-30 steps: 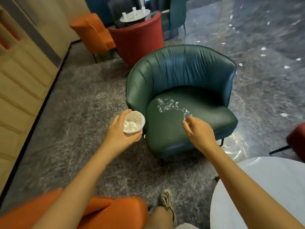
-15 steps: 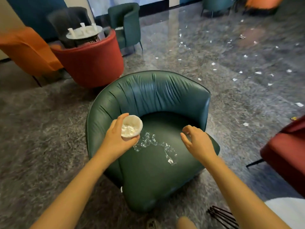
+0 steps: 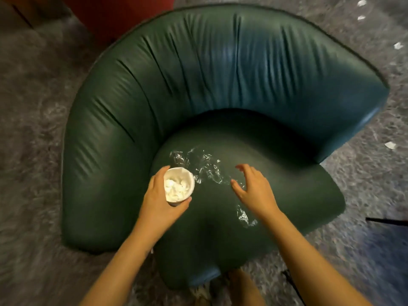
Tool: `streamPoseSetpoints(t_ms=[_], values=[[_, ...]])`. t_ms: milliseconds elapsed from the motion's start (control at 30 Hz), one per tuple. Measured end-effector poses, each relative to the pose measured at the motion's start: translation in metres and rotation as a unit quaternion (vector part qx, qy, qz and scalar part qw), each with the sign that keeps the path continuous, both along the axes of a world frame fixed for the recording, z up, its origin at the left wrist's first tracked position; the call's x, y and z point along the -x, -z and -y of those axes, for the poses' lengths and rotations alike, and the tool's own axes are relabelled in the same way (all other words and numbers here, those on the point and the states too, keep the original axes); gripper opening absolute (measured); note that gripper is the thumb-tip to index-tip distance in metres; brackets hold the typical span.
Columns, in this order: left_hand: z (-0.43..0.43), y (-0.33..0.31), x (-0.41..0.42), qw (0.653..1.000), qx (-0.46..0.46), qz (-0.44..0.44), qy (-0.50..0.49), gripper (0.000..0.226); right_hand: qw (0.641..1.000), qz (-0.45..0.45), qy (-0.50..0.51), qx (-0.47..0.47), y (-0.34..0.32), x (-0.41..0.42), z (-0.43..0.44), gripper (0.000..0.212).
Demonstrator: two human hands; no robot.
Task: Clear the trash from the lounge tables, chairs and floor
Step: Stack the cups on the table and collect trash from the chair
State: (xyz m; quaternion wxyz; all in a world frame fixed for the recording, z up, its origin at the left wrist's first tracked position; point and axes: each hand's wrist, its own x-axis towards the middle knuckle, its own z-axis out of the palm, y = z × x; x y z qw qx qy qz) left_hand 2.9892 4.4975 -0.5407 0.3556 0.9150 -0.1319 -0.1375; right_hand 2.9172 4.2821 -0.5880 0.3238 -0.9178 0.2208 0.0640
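A crumpled strip of clear plastic wrap (image 3: 207, 171) lies across the seat of a dark green leather armchair (image 3: 198, 80), its tail running down toward the seat's right front. My left hand (image 3: 161, 204) grips a white paper cup (image 3: 178, 187) filled with crumpled white paper, held over the seat's left side beside the wrap. My right hand (image 3: 254, 188) hovers over the wrap's middle with fingers spread and curved, holding nothing.
Grey shaggy carpet (image 3: 33, 151) surrounds the chair. Small white paper scraps (image 3: 390, 145) lie on the floor at the right. A red chair (image 3: 123, 9) stands behind at the top left. Thin black legs (image 3: 386, 220) show at the right edge.
I have leaned in over the green chair, so it now fills the view from above. Both hands moved closer to the plastic wrap; the right hand opened above it.
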Motion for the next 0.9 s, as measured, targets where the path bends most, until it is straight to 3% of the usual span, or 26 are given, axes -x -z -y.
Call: streamPoseSetpoints(t_ms=[233, 433, 633, 767, 900], values=[[-0.001, 0.116, 0.002, 0.994, -0.017, -0.033, -0.101, 0.075, 0.997, -0.044, -0.068, 0.006, 0.113, -0.062, -0.013, 0.064], [-0.009, 0.171, 0.017, 0.986, -0.033, -0.08, -0.142, 0.079, 0.991, -0.071, -0.107, 0.042, 0.173, -0.079, -0.039, 0.078], [-0.016, 0.186, 0.021, 0.989, -0.052, -0.073, -0.119, 0.09, 0.989, -0.051, -0.101, 0.091, 0.192, -0.083, -0.048, 0.048], [-0.016, 0.184, 0.019, 0.988, -0.077, -0.096, -0.094, 0.106, 0.995, -0.045, -0.069, 0.063, 0.191, -0.088, -0.047, 0.028], [-0.012, 0.167, 0.008, 0.995, -0.067, -0.025, -0.07, 0.089, 0.999, -0.028, -0.045, 0.009, 0.179, -0.092, -0.043, 0.02]])
